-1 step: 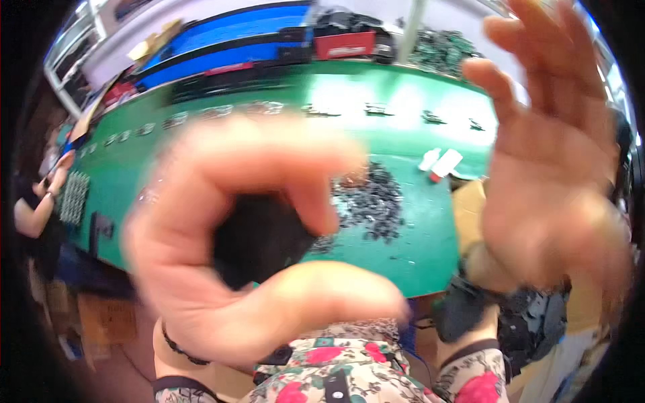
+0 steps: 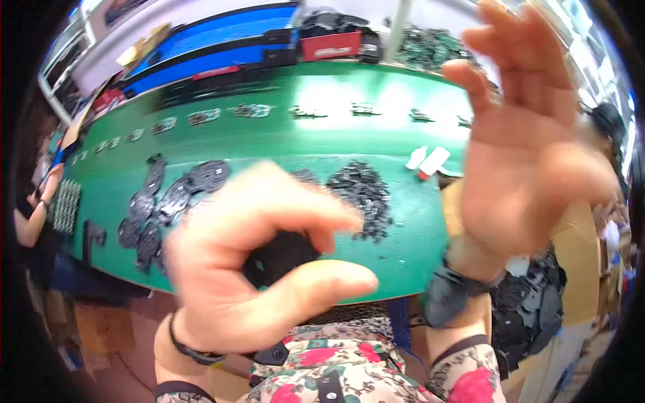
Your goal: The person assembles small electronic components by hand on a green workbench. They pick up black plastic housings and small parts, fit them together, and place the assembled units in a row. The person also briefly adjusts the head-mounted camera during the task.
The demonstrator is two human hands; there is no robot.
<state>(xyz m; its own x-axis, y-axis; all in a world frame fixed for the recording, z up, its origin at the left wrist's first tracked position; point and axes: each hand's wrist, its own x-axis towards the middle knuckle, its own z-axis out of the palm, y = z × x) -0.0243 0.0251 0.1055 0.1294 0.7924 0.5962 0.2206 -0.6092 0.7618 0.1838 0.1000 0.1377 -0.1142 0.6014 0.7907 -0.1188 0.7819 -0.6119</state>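
Observation:
My left hand (image 2: 218, 262) is raised in front of the table, blurred, with its fingers curved and its thumb well apart from them. Behind or within that curve shows a dark black piece (image 2: 282, 258); I cannot tell whether the hand touches it. My right hand (image 2: 517, 174) is lifted at the right, palm showing, fingers spread and nothing in it. Past the left hand lies a heap of small black parts (image 2: 359, 201) on the green table (image 2: 410, 248). Several flat, rounded black parts (image 2: 208, 176) lie to its left, partly hidden by that hand.
Small circuit boards (image 2: 252, 111) stand in a row along the back. Near the right edge lies a white container (image 2: 435, 161) with a red end. Blue bins (image 2: 215, 37) and a red box (image 2: 329, 46) line the back. Another person's arm (image 2: 30, 225) shows at far left.
My left hand has drawn back and lower, uncovering the rounded black parts. My right hand appears slightly farther left. The whole view has shifted a little and is sharper.

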